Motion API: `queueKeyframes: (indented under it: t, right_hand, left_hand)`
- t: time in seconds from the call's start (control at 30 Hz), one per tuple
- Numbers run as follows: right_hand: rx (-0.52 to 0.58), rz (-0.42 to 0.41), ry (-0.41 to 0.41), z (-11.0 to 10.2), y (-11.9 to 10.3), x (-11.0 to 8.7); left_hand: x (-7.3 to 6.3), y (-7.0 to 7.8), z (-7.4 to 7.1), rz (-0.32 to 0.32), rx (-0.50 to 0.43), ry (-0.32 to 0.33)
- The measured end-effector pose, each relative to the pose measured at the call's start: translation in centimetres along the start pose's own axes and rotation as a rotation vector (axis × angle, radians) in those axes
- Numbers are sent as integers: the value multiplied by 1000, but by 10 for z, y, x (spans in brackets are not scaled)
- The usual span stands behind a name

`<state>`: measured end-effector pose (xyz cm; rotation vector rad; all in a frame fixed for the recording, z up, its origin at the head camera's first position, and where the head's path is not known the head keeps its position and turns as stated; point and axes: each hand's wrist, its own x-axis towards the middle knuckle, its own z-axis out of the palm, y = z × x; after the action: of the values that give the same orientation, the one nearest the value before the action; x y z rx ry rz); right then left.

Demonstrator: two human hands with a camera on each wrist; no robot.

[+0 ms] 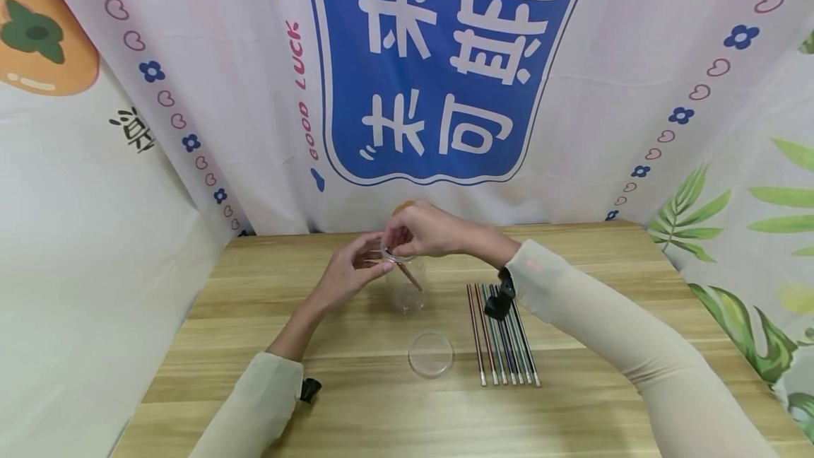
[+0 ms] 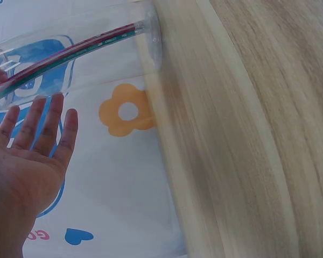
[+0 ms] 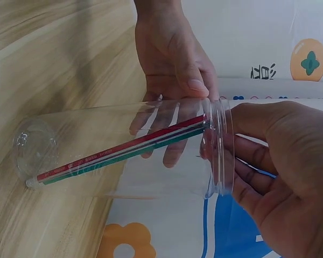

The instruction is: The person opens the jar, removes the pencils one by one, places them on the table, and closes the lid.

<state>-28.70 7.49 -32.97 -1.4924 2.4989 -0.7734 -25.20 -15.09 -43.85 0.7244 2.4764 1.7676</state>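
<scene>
A clear plastic jar (image 1: 407, 295) stands upright on the wooden table. My left hand (image 1: 346, 268) holds it near the top, its thumb by the rim and its long, spread fingers along the far side. Above the jar's mouth, my right hand (image 1: 422, 230) has curled fingers reaching in at the rim. Red and green pencils (image 3: 118, 152) lean together inside, their lower ends on the jar's bottom. Their upper ends meet my right fingertips at the mouth, partly hidden by the threaded rim (image 3: 222, 156).
A round clear lid (image 1: 430, 355) lies flat in front of the jar. To its right, several pencils (image 1: 502, 345) lie side by side, partly under the black wrist camera (image 1: 499, 302). A printed curtain (image 1: 432, 76) hangs along the table's back edge.
</scene>
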Motion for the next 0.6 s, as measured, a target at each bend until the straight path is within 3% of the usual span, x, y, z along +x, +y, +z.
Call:
queueKeyframes:
  t: [0.3, 0.6]
  right_hand:
    - [-14, 20, -12, 2, -1, 4]
    - [-22, 2, 29, 8, 5, 7]
  left_hand:
    - [0, -1, 0, 11, -5, 4]
    - [0, -1, 0, 13, 2, 2]
